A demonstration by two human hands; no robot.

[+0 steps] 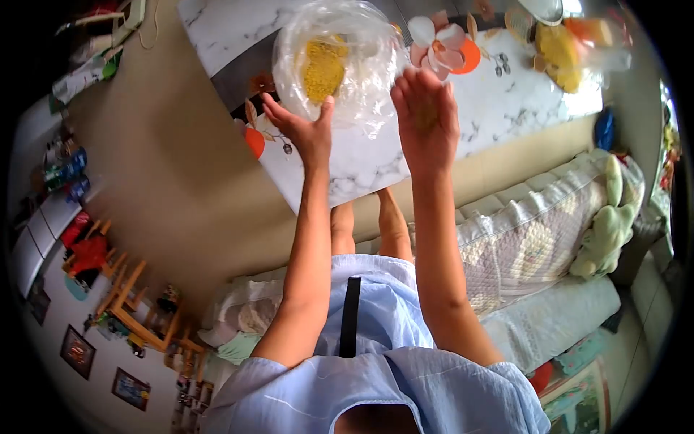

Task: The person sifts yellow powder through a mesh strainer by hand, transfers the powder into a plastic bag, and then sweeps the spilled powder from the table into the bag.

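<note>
A clear plastic bag (369, 79) lies spread on the marbled table, with a heap of yellow, grainy-looking stuff (323, 71) in its left part. My left hand (307, 129) is at the near left edge of the bag, thumb and fingers apart, holding nothing. To the right of the bag, my right hand (426, 119) is raised with the palm showing and the fingers stretched out close together. Nothing can be made out in that palm. Whether the left fingertips touch the bag is unclear.
The marbled table (506, 119) has printed flowers. A yellow package (560, 58) and blurred containers stand at its right end. Below it, a sofa with a quilted cover (520, 242) holds a pale green plush toy (607, 231). Wooden chairs (134, 304) are at the lower left.
</note>
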